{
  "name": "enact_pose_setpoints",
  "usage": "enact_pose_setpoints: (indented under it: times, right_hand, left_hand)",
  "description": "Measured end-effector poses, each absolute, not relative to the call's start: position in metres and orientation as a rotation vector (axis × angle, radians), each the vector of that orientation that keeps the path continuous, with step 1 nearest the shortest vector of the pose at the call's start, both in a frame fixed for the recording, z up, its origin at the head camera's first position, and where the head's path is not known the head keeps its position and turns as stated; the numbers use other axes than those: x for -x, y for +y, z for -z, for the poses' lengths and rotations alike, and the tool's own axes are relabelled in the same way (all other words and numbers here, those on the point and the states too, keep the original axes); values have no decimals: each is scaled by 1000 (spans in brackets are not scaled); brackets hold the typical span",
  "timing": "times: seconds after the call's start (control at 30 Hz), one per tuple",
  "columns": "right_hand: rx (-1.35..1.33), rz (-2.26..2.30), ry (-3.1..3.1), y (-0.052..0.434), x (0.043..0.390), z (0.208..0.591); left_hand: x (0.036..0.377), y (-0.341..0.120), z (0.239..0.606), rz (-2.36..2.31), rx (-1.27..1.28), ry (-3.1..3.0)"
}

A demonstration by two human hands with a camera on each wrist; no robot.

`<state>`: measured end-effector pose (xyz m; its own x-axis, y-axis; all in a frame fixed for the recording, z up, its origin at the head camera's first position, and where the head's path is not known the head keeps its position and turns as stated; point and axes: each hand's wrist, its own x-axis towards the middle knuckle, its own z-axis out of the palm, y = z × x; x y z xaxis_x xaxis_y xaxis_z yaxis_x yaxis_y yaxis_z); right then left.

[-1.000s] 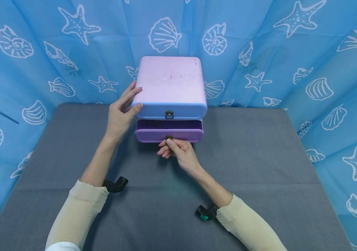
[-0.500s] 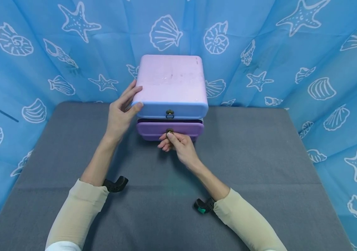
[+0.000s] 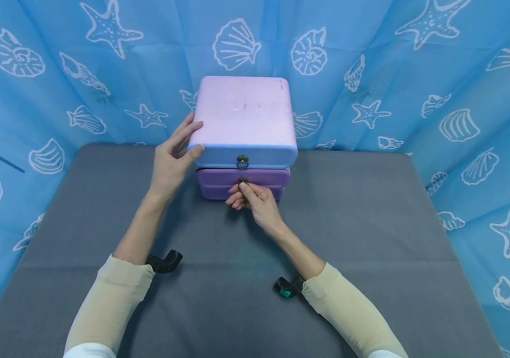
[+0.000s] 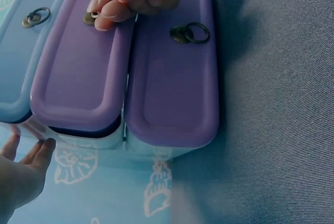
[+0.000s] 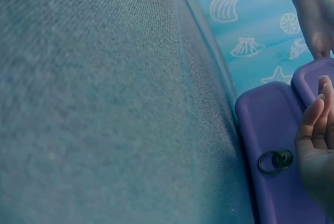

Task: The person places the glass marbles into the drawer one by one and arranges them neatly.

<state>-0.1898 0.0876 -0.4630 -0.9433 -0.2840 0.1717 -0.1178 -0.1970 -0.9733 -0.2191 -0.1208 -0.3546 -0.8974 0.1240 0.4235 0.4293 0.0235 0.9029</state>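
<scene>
In the head view a small drawer cabinet (image 3: 243, 107) with a pale pink top stands at the back of the table. Its top drawer (image 3: 219, 156) is blue, and the middle drawer (image 3: 212, 178) below is purple. A purple bottom drawer (image 4: 172, 88) shows in the left wrist view, closed, its ring hanging loose. My right hand (image 3: 259, 206) pinches the middle drawer's ring pull (image 3: 242, 184) between thumb and fingers. That drawer's front stands slightly proud, with a dark gap behind it. My left hand (image 3: 169, 156) rests on the cabinet's left side, thumb at the front corner.
Grey cloth covers the table (image 3: 362, 223). Behind and at both sides hangs a blue curtain (image 3: 147, 74) with white shells and starfish. The blue drawer carries its own ring pull (image 4: 37, 18).
The middle drawer has slid back into the cabinet, from well out to nearly flush. My right hand moved away from me with its ring; my left hand stayed on the cabinet.
</scene>
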Motion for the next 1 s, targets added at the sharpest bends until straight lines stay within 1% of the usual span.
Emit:
enact_pose_setpoints:
  times: [0.57, 1.0]
  right_hand:
    - [412, 2328, 1892, 87, 193, 463]
    - [324, 2197, 1956, 96, 193, 459]
  left_hand:
    - [216, -119, 353, 1942, 542, -2117]
    - [212, -118, 355, 1867, 562, -2156]
